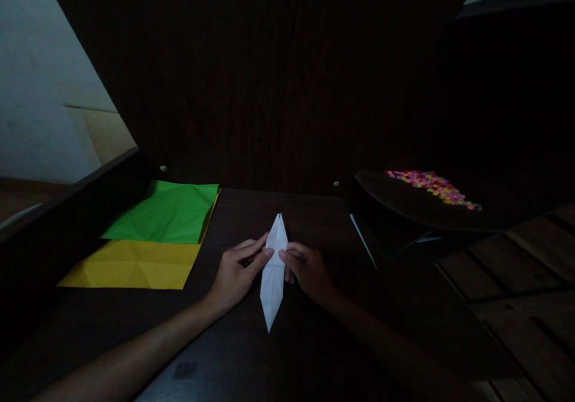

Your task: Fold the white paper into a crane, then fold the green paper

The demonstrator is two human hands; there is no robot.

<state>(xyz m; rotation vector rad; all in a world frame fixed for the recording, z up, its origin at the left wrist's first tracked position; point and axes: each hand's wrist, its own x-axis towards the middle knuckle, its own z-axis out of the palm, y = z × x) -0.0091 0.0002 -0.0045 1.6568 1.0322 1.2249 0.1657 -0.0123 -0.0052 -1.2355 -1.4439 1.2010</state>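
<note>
Together, left hand [236, 273] and right hand [309, 272] pinch folded white paper [274, 273].

The single head camera looks forward and down from the person's own seat, close over the near edge of the dark counter [251, 354], facing its far edge and the dim wall behind

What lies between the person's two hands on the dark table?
A folded white paper, long and pointed, seen in the head view; left hand and right hand touch its sides.
</note>
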